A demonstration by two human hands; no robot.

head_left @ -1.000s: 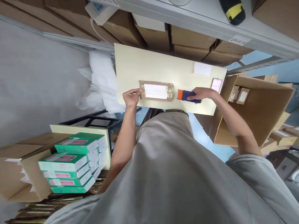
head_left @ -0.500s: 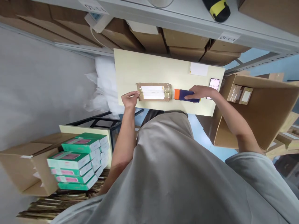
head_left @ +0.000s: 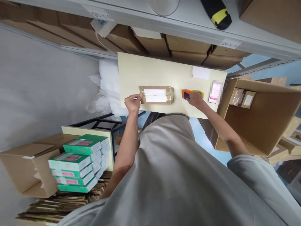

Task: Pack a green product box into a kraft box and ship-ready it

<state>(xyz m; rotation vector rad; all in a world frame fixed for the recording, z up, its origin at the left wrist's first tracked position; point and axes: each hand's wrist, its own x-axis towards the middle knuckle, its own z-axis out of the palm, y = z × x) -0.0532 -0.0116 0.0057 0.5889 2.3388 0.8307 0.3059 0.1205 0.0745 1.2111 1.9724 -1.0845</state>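
Note:
A small cardboard parcel (head_left: pixel 169 99) with a white label (head_left: pixel 154 95) and clear tape over it lies flat on the cream tabletop (head_left: pixel 145 69). At its left end my left hand (head_left: pixel 133 102) pinches the edge with thumb and fingers. To the right of the parcel, apart from it, my right hand (head_left: pixel 196 99) is wrapped round an orange and dark blue tape dispenser (head_left: pixel 185 93). A yellowish rounded part shows behind the knuckles; the fingers hide most of the rest.
Behind the dispenser lie a white card (head_left: pixel 201 72) and a phone (head_left: pixel 215 92). A large open carton (head_left: pixel 258 125) stands off the table's right end, with small taped boxes inside. Green boxes (head_left: pixel 75 157) are stacked at lower left. A shelf (head_left: pixel 188 28) with cartons runs along the back.
My right hand has turned the tape dispenser, so less of its dark blue side shows. My left hand stays at the parcel's left end. The whole view has shifted slightly.

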